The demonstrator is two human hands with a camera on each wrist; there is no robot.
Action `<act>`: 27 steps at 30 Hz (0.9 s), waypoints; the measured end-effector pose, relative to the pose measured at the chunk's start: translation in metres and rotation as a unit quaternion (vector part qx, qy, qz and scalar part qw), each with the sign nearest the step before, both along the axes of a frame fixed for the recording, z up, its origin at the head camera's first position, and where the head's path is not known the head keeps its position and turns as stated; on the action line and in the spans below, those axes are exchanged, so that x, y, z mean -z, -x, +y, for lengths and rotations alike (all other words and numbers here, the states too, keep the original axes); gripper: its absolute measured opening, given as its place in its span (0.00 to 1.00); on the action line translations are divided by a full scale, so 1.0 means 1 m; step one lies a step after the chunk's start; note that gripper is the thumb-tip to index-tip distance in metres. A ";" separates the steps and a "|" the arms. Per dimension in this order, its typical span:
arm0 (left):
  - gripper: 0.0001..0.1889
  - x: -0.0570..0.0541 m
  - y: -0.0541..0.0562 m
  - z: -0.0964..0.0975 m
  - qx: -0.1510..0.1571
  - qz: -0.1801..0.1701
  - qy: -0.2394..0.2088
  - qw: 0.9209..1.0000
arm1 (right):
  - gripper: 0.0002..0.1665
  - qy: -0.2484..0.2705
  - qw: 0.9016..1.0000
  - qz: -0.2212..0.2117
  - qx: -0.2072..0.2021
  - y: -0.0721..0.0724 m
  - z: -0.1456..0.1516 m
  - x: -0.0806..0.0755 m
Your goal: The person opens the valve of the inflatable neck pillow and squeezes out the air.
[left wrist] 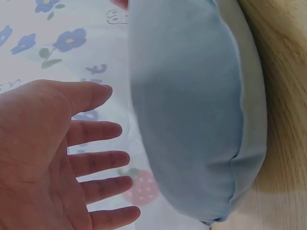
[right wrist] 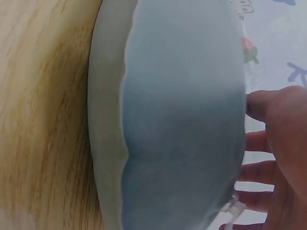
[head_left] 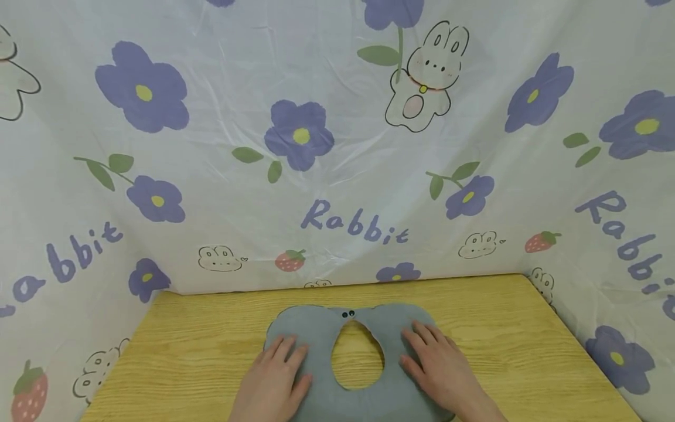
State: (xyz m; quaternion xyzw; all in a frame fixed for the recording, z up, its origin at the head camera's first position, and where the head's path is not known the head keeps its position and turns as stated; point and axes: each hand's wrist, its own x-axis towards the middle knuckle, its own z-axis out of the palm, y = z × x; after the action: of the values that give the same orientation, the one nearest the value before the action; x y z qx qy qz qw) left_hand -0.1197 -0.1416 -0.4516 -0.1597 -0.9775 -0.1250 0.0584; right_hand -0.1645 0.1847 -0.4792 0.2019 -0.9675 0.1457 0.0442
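A grey-blue U-shaped neck pillow point(head_left: 358, 404) lies on the table, its two ends meeting at the far side. Two dark snap buttons point(head_left: 348, 314) show where they meet, above a teardrop-shaped opening. Over the pillow's left side is my left hand point(head_left: 274, 375); its straight, spread fingers show apart from the cloth in the left wrist view. My right hand point(head_left: 440, 366) is over the right side, fingertips right at the surface and fingers extended. A clear plastic valve point(right wrist: 233, 208) sticks out from the pillow near the right fingers.
The wood-grain table point(head_left: 200, 346) spreads around the pillow. A white sheet point(head_left: 348, 187) printed with purple flowers, rabbits and strawberries hangs behind the table and along both sides.
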 end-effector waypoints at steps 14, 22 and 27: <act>0.25 0.008 -0.015 -0.006 0.023 -0.036 0.028 0.999 | 0.29 -0.017 1.000 -0.014 -0.008 -0.016 0.007 -0.007; 0.24 0.016 -0.016 -0.004 0.022 -0.011 0.045 0.999 | 0.30 -0.013 0.999 -0.020 -0.042 -0.020 0.009 0.000; 0.23 0.021 -0.016 -0.004 0.025 0.008 0.050 0.998 | 0.31 -0.009 0.999 -0.028 -0.044 -0.019 0.009 0.004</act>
State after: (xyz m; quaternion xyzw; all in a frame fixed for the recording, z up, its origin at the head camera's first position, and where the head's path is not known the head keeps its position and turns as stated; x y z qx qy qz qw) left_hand -0.1034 -0.1455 -0.4730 -0.1874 -0.9778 -0.0761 0.0555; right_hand -0.1456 0.1934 -0.4833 0.2404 -0.9599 0.1440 0.0090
